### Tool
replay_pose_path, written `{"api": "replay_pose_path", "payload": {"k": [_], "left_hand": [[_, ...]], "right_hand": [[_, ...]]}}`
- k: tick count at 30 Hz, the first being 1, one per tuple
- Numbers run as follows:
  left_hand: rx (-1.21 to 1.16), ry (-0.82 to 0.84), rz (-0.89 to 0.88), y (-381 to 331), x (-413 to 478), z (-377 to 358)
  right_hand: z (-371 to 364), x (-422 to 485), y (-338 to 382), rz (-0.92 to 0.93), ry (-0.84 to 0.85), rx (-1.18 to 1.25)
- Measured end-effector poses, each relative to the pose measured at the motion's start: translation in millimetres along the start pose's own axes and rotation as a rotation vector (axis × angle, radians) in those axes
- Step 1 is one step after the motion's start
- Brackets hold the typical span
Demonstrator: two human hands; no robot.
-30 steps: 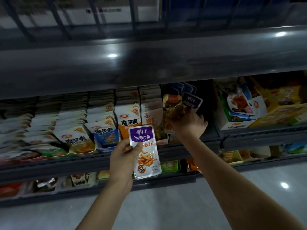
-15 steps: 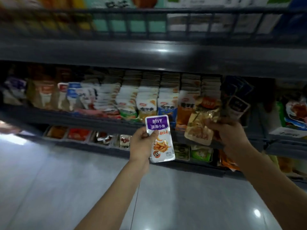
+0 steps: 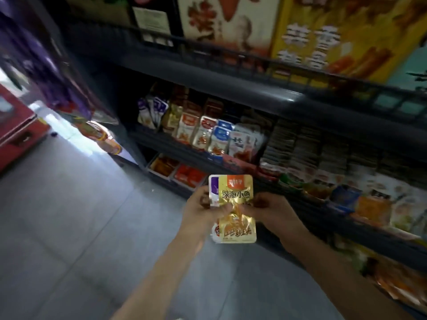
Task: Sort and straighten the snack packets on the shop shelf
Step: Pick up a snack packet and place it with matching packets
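Together, the left hand and right hand pinch a gold packet stacked over a purple packet, upright between them. Shelf packets stand at one o'clock.

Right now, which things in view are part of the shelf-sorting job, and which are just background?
Part of the job:
- gold packet, held in front by both hands
- purple-edged packet behind it
- left hand and right hand
- snack packets on the shelf

Just background:
- red cabinet at far left
- large boxes on the upper shelf
- grey floor
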State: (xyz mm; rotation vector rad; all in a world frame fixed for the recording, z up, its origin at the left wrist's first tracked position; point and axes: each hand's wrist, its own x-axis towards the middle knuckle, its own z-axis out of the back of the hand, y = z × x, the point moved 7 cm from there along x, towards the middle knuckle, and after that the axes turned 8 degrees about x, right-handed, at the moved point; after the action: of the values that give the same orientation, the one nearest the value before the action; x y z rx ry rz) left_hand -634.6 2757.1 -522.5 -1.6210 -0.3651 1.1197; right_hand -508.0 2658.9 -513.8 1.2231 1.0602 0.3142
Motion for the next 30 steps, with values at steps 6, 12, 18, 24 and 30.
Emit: {"api": "replay_pose_path", "payload": {"k": [6, 12, 18, 24, 30], "left_hand": [[0.047, 0.04, -0.018, -23, 31, 109], [0.022, 0.037, 0.009, -33, 68, 166], [-0.117, -0.099, 0.079, -22, 113, 193], [-0.206, -0.206, 0.111, -7, 164, 216], [-0.251, -0.283, 0.038, -4, 222, 233]], "right_hand": [[-103, 41, 41, 0.059, 0.087, 0.006], [-160, 85, 55, 0.017, 0.062, -0.077], [-155, 138, 54, 0.004, -0.088, -0.064], [-147, 212, 49, -0.002, -0.212, 0.01], [-153, 304, 84, 0.23, -0.436, -0.259]]}}
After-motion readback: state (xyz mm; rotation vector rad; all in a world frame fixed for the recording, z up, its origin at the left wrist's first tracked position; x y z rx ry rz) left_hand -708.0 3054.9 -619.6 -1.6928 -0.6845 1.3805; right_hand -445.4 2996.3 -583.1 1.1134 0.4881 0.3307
